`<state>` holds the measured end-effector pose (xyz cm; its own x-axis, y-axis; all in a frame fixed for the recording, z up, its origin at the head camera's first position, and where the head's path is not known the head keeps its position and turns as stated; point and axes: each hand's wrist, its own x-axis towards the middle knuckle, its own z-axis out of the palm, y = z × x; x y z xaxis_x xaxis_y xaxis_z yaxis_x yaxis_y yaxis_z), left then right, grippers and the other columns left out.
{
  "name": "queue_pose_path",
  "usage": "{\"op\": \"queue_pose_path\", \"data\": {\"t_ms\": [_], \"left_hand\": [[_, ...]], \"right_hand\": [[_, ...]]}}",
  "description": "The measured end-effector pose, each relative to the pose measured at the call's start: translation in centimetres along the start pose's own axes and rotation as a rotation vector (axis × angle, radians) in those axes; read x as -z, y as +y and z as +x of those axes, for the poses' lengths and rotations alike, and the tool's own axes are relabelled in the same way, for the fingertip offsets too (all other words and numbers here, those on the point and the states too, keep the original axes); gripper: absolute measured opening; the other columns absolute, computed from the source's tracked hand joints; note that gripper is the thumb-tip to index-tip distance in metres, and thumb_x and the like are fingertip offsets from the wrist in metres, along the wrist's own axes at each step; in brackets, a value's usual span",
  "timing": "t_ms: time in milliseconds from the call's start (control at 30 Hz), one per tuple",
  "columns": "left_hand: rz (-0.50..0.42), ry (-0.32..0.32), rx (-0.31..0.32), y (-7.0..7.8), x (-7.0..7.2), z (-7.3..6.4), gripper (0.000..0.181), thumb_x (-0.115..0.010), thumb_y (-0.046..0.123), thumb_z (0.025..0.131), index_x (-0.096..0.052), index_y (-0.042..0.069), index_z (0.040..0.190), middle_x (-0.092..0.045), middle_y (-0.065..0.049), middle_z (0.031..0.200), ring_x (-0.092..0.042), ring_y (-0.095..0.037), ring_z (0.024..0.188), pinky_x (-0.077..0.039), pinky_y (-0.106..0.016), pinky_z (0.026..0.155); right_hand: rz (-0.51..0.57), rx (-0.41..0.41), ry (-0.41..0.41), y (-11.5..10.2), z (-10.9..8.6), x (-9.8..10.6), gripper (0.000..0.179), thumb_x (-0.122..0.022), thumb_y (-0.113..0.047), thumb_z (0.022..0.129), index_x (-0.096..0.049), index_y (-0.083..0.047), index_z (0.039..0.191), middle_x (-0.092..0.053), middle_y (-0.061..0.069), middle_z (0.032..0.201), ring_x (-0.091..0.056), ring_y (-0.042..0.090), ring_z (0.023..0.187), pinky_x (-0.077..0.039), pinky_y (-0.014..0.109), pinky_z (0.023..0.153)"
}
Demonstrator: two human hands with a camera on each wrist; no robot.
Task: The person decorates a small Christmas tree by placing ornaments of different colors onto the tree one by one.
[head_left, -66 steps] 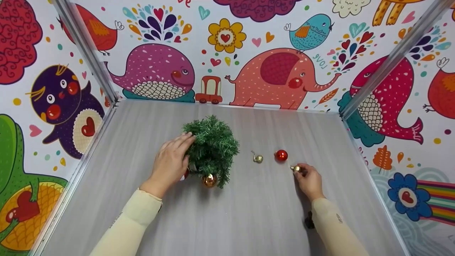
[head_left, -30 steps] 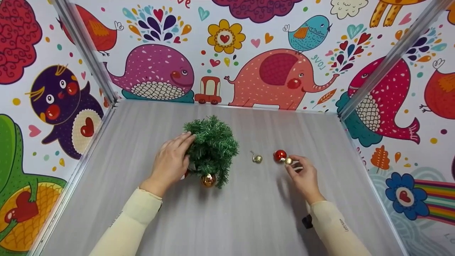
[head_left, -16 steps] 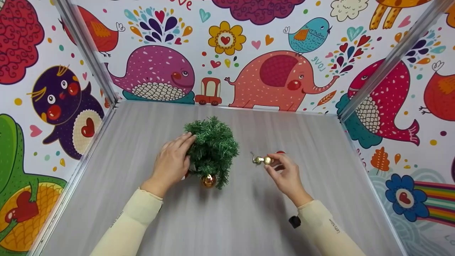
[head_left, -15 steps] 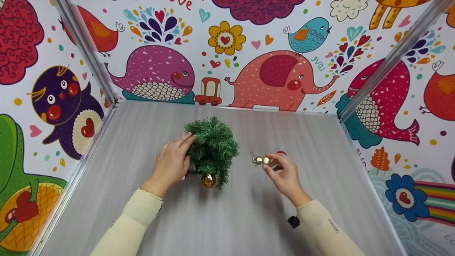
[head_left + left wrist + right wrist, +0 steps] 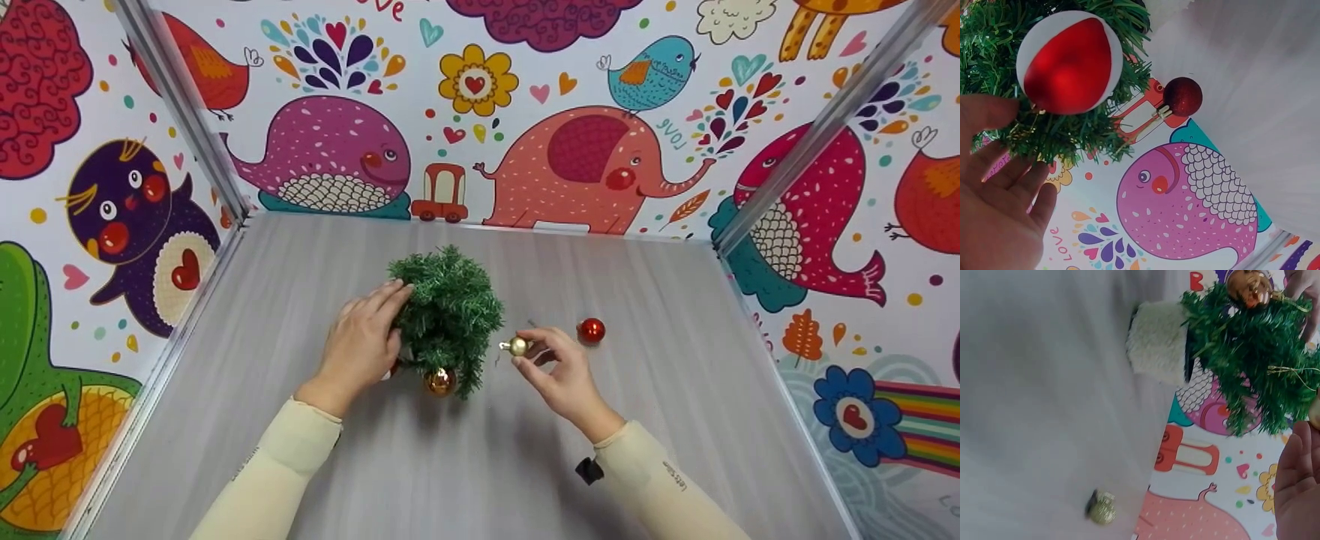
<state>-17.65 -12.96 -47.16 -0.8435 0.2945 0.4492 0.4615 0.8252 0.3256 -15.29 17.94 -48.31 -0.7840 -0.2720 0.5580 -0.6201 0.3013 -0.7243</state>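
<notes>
A white wall printed with bright cartoon animals [image 5: 330, 142] stands behind a grey wood-grain tabletop [image 5: 465, 465]. On the tabletop is a small bushy green artificial tree [image 5: 450, 300] in a fuzzy white pot [image 5: 1158, 343]. The left hand [image 5: 361, 341] rests against the tree's left side, fingers extended and relaxed. The right hand [image 5: 566, 375] pinches a small round gold ball [image 5: 518, 346] by thumb and fingertips, just beside the tree's right side. A red-and-white ball [image 5: 1069, 62] and a shiny copper ball [image 5: 440, 381] hang on the tree. A shiny red ball [image 5: 592, 331] lies on the tabletop, beyond the right hand. A dark red glittery ball [image 5: 1183, 97] hangs from a gold cord. Smallest, a gold glitter ball [image 5: 1102, 509] lies on the tabletop.
</notes>
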Motion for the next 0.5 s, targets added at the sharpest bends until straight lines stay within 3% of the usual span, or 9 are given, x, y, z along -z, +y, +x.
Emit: {"op": "queue_pose_path", "data": {"t_ms": [300, 500], "left_hand": [[0.000, 0.008, 0.002, 0.1, 0.0, -0.2, 0.063, -0.070, 0.003, 0.084, -0.052, 0.008, 0.144, -0.050, -0.012, 0.147, -0.049, -0.031, 0.132, -0.039, -0.050, 0.105], [-0.003, 0.076, -0.018, 0.4, 0.0, -0.4, 0.057, -0.071, 0.006, 0.084, -0.057, 0.007, 0.139, -0.052, -0.014, 0.144, -0.053, -0.033, 0.127, -0.042, -0.050, 0.101]], "right_hand": [[0.051, 0.050, -0.010, -1.1, 0.6, -1.6, 0.035, -0.075, 0.011, 0.081, -0.066, 0.004, 0.114, -0.066, 0.015, 0.098, -0.064, 0.033, 0.079, -0.056, 0.036, 0.064], [0.076, 0.065, -0.015, -1.5, 0.8, -2.1, 0.033, -0.075, 0.011, 0.080, -0.066, 0.008, 0.112, -0.067, 0.016, 0.097, -0.064, 0.036, 0.077, -0.056, 0.042, 0.062]]}}
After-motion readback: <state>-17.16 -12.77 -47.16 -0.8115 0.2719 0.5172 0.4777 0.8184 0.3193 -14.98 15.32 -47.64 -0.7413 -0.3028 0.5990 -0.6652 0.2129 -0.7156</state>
